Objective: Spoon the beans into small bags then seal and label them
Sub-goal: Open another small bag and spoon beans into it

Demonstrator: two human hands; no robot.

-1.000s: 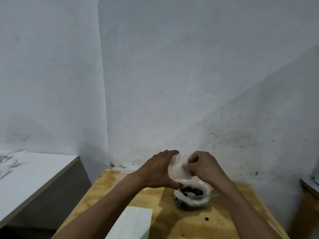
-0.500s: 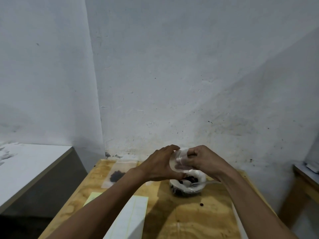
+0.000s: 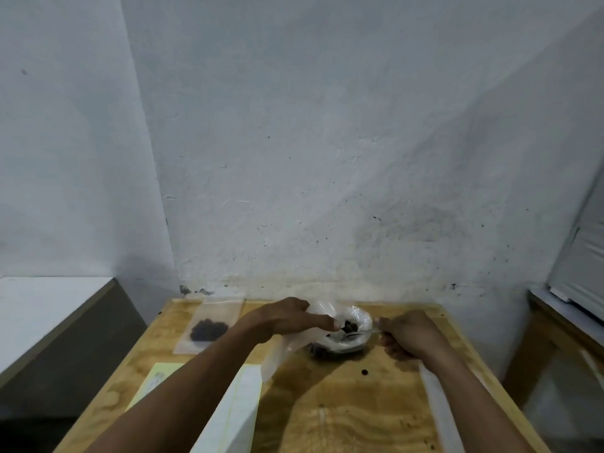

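A clear bowl-like bag of dark beans [image 3: 351, 335] sits near the back of the wooden table [image 3: 359, 413]. My left hand [image 3: 287, 318] holds a small clear plastic bag [image 3: 284, 351] that hangs down and left of the beans. My right hand [image 3: 408, 335] grips the handle of a metal spoon [image 3: 354, 333] whose bowl lies in the beans. A filled small bag [image 3: 209, 325] with dark beans lies flat at the table's back left.
A white label sheet [image 3: 235, 410] and a pale yellow sheet [image 3: 157, 384] lie at the front left. One loose bean [image 3: 365, 372] lies on the wood. A white counter [image 3: 39, 308] stands to the left, another table [image 3: 562, 318] to the right.
Both hands came down from above the beans. My right hand let go of the small bag and took the spoon handle; my left hand keeps the bag, now hanging lower.
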